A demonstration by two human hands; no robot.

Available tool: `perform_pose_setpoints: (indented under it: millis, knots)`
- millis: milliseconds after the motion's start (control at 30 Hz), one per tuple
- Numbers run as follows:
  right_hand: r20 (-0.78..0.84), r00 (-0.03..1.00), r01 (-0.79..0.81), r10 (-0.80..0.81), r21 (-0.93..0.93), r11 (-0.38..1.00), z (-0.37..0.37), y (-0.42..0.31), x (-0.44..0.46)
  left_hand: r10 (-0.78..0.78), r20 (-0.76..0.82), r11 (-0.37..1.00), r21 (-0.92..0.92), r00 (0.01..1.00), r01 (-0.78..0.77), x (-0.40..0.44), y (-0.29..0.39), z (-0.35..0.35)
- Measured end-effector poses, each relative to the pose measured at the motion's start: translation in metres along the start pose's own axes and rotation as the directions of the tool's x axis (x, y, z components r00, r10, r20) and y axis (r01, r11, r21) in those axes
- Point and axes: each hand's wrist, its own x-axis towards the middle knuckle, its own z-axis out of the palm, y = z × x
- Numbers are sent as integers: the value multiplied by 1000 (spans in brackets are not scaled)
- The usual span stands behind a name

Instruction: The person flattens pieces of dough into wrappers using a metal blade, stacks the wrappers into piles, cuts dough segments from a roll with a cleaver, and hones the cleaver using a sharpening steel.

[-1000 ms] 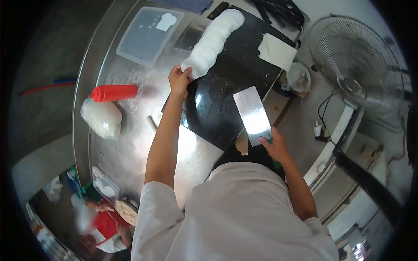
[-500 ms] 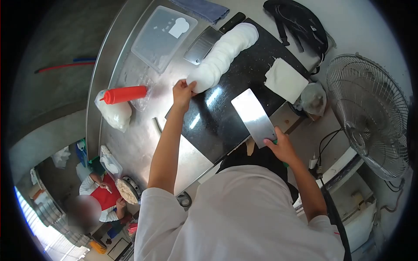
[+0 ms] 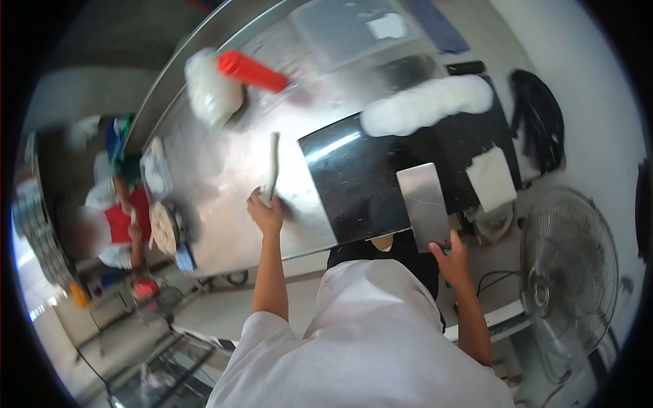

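Note:
My left hand [image 3: 266, 212] is closed around the near end of a pale dough rope [image 3: 273, 160], which lies on the steel table [image 3: 224, 170]. In my right hand [image 3: 454, 262] is a cleaver [image 3: 424, 204] with a wide metal blade and a bit of green at the handle. Its blade points away from me over the black board's right part. Across the far side of the black board [image 3: 360, 180] runs an overlapping row of thin round white dough wrappers [image 3: 428, 105]. A white cloth-like square [image 3: 491, 178] lies on the board's right edge.
A red squeeze bottle [image 3: 253, 71] lies against a bag of white stuff [image 3: 214, 88]. Behind are a clear plastic box [image 3: 340, 34] and a blue cloth [image 3: 439, 24]. A fan [image 3: 568, 272] stands at right. At left a co-worker in a red apron [image 3: 129, 214] is beside a round pan [image 3: 165, 228].
My left hand has left the row of wrappers and moved left and nearer, onto the dough rope. The view has turned leftward. The cleaver stays in my right hand.

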Motion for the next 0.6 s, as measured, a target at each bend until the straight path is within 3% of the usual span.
perform_pose_setpoints:
  millis: [33, 133, 233, 333, 467, 567, 600]
  knots:
    - [25, 1000, -2, 1, 26, 1000, 9, -8, 4, 76, 48, 992, -101, 996, -71, -3, -32, 3]
    - [113, 987, 130, -114, -145, 981, 50, -14, 22, 136, 71, 951, -290, 988, -110, 8, -54, 2]
    - [239, 940, 307, -242, -293, 905, 116, -79, 42, -81, 120, 842, -524, 989, 132, 12, -55, -7]
    - [402, 891, 386, -211, -425, 819, 198, -125, 56, 130, 29, 835, -542, 991, -94, 14, -83, -14]
    - [473, 860, 467, -191, -579, 668, 265, -177, 62, 164, 142, 752, -658, 976, -31, 28, -105, -19]
    - [462, 880, 434, -114, -681, 590, 290, -196, 56, 475, 105, 719, -618, 873, -317, 56, -131, -10]
    - [452, 888, 416, -85, -711, 567, 296, -200, 55, 524, 130, 705, -621, 842, -343, 65, -137, -10]
